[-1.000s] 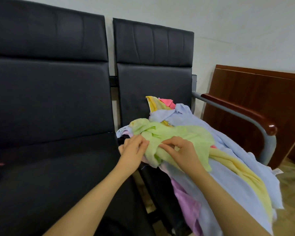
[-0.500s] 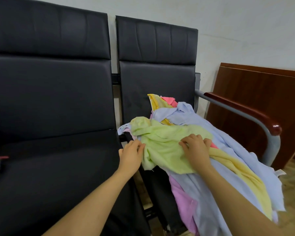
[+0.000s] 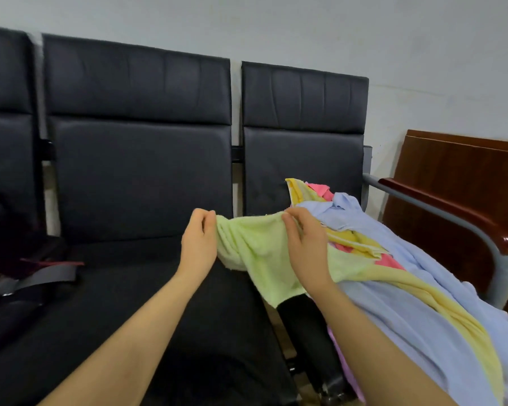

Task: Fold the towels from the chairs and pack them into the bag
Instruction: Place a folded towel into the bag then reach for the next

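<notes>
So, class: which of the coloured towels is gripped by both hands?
The green towel. The left hand and right hand pinch its top edge and hold it up, while the blue, yellow and pink ones lie untouched in the pile.

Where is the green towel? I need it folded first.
In the head view, the green towel hangs mid-frame, pinched between the left hand and right hand, beside the towel pile.

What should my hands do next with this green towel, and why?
Probably lift the green towel clear and spread it over the middle seat. Both the left hand and right hand pinch its top edge, but its lower part still lies bunched on the towel pile.
</notes>
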The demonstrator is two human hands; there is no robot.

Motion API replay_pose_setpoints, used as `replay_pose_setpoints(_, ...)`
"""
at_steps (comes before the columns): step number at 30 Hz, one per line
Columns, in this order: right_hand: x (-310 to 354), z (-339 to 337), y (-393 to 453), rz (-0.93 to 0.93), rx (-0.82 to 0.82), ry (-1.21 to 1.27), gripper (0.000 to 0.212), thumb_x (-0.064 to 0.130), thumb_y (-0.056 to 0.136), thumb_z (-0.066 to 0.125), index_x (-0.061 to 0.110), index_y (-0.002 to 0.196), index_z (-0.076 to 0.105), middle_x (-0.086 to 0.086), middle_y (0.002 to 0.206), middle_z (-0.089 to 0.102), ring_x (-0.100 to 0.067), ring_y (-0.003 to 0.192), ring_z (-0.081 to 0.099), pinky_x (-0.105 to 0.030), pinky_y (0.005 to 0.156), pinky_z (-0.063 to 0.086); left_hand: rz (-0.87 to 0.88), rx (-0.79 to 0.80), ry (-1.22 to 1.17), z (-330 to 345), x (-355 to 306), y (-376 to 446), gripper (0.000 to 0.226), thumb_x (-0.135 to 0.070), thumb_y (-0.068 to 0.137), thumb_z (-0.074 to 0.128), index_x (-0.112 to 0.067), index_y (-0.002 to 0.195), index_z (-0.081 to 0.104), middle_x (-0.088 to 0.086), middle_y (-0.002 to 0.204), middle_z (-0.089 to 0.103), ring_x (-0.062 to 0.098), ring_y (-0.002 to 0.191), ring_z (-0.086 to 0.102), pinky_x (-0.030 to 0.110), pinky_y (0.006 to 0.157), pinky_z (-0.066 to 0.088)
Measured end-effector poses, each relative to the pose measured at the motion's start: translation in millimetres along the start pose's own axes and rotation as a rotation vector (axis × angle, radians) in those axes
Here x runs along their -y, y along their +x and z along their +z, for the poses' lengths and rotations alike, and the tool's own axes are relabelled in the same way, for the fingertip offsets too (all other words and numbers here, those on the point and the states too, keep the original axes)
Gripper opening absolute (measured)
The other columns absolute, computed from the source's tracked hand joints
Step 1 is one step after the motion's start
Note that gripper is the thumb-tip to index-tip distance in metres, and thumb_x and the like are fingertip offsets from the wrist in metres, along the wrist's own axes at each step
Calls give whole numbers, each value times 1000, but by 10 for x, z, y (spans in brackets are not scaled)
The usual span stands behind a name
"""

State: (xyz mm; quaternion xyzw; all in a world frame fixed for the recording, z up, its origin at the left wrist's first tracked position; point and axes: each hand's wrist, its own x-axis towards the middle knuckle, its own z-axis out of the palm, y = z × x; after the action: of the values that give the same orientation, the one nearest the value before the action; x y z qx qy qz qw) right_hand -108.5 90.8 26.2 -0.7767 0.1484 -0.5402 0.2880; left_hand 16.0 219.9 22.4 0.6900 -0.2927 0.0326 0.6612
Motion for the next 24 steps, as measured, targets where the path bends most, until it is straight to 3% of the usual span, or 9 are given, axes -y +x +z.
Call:
replay_pose_setpoints(8, 664, 411, 170, -148, -59, -25, 14, 18, 95, 55, 16, 98, 68, 2, 89, 65, -5, 81, 52, -38, 79, 47, 93, -172, 93, -884, -349, 146, 30, -31, 101, 40, -5, 87, 46, -2, 70, 47, 9, 61, 40, 14, 52, 36)
replay_pose_setpoints(12, 865, 616, 244, -149, -34, -102, 14, 17, 94, 57, 17, 93, 72, 9, 75, 49, -8, 68, 47, -31, 68, 42, 213, -124, 418, -1300, -377, 291, 30, -37, 100, 42, -11, 87, 48, 1, 62, 50, 18, 58, 46, 36, 58, 40)
replay_pose_setpoints(16, 781, 869, 163, -51, 101, -140, 16, 19, 94, 57, 15, 94, 73, 13, 70, 41, -5, 65, 46, -13, 64, 36, 239, -57, 708, -1527, -154, 354, 28, -36, 100, 42, -12, 88, 49, -1, 63, 54, 21, 65, 53, 35, 60, 32)
replay_pose_setpoints(18, 637, 1026, 68, 22, 163, -148, 16, 22, 94, 58, 18, 95, 73, 13, 71, 43, -6, 69, 48, -19, 71, 41, 215, -25, 789, -1563, 69, 351, 28, -36, 100, 43, -12, 87, 50, -4, 62, 51, 22, 66, 54, 33, 65, 30)
replay_pose_setpoints(21, 420, 1256, -98, 138, 303, -209, 15, 29, 93, 58, 27, 96, 72, 13, 83, 51, -12, 83, 55, -39, 86, 42, 74, 42, 884, -1591, 468, 303, 28, -37, 100, 41, -13, 92, 51, -3, 78, 55, 24, 79, 57, 35, 73, 33)
replay_pose_setpoints(24, 240, 1384, -310, 192, 448, -295, 16, 30, 90, 62, 29, 104, 70, 9, 96, 59, -11, 86, 54, -37, 88, 39, -76, 164, 1014, -1649, 848, 138, 35, -41, 101, 35, -14, 116, 53, 5, 115, 56, 28, 108, 53, 40, 90, 36)
